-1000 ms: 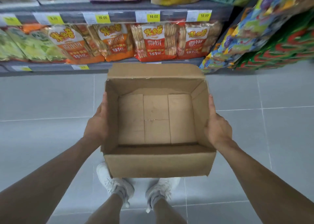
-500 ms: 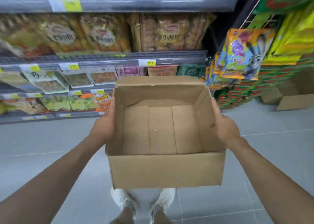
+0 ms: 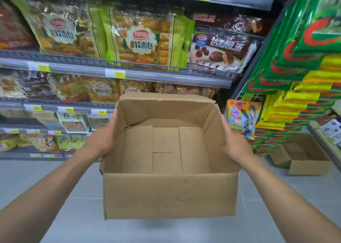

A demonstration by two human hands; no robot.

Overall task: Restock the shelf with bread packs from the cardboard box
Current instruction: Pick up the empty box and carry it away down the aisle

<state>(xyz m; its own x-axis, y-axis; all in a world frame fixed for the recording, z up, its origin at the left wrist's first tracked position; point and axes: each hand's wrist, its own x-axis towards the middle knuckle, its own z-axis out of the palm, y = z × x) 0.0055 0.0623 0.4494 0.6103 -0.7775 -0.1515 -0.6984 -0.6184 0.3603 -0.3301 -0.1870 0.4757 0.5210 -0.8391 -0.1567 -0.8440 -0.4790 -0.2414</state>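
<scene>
I carry an open cardboard box (image 3: 169,194) in front of me at waist height; nothing lies inside, only its bare bottom flaps show. My left hand (image 3: 103,139) holds its left wall and my right hand (image 3: 234,141) holds its right wall, thumbs up along the rim and fingers hidden behind the cardboard. On the shelf (image 3: 147,74) ahead stand green-edged bread packs (image 3: 142,39), with a second one (image 3: 60,30) to its left. More bread packs (image 3: 103,91) sit one level lower, just beyond the box's far flap.
A brown chocolate-pie pack (image 3: 221,52) fills the shelf's right end. A tall stack of green and yellow packs (image 3: 304,58) rises on the right, with a cartoon-rabbit bag (image 3: 243,117) hanging beside it. Another open cardboard box (image 3: 310,167) sits on the grey tiled floor at right.
The box has risen with both hands still on it, and my view has tilted up from the bottom shelves to the bread shelves. My feet have left the view.
</scene>
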